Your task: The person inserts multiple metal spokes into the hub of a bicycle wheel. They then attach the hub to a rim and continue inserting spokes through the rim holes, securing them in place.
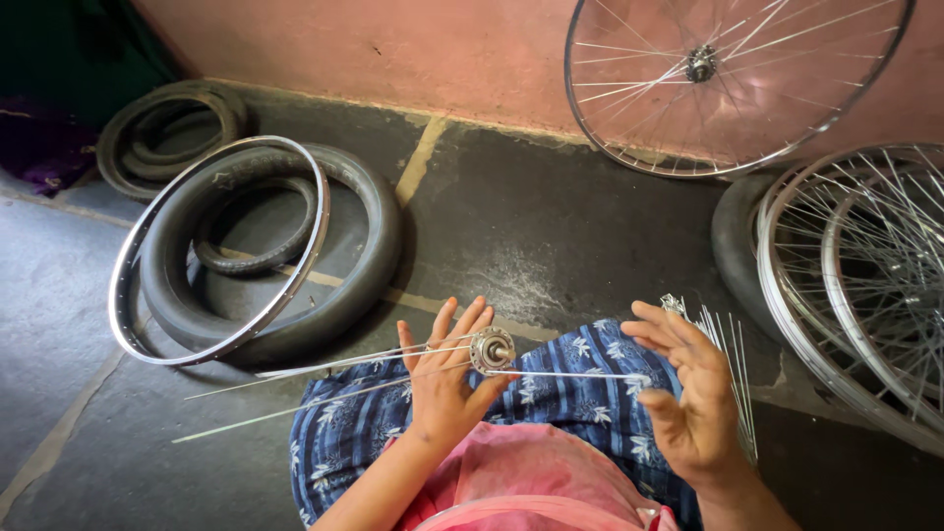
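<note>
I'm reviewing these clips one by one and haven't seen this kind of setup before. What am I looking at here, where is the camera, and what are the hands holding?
There is no machine here. The single picture comes from a camera worn on a person's head, looking down at their own lap and hands. The left hand holds a small metal wheel hub with several thin spokes already sticking out of it. The right hand is open, close to one spoke's end; whether it touches is unclear. A loose bundle of spokes lies beside the right knee. On the stone floor lie a bare rim over black tyres, more wheels at right, and one spoked wheel leans on the pink wall.
</note>
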